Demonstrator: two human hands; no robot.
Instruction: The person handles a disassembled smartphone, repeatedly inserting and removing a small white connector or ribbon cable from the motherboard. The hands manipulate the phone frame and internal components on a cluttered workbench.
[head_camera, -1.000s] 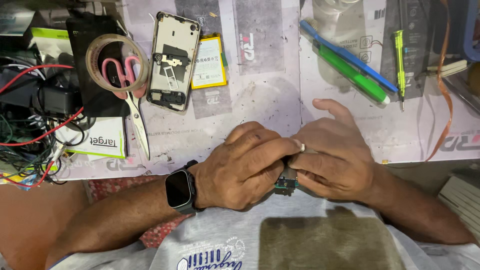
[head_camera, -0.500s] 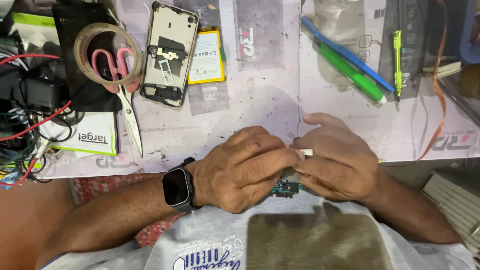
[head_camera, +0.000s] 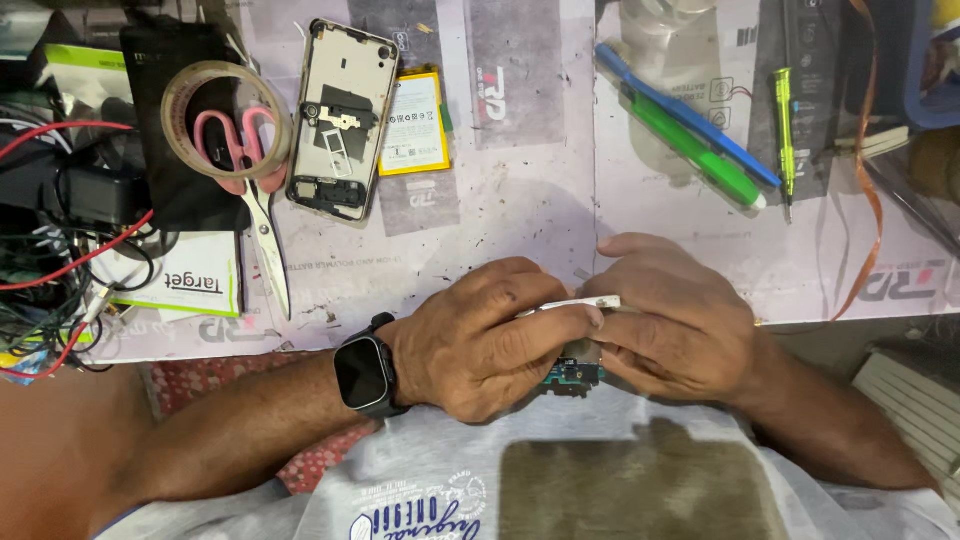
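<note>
Surface (head_camera: 520, 200): cluttered repair mat | hands: left hand (head_camera: 480, 345) and right hand (head_camera: 670, 325) both closed around a small circuit board (head_camera: 572, 375) plus thin white strip (head_camera: 590, 303) | change: grip unchanged since a second ago, only slightly shifted; opened phone (head_camera: 340, 120) untouched.

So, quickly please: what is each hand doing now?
Left hand: closed on a thin metal tool.
Right hand: closed on a small circuit board.
</note>
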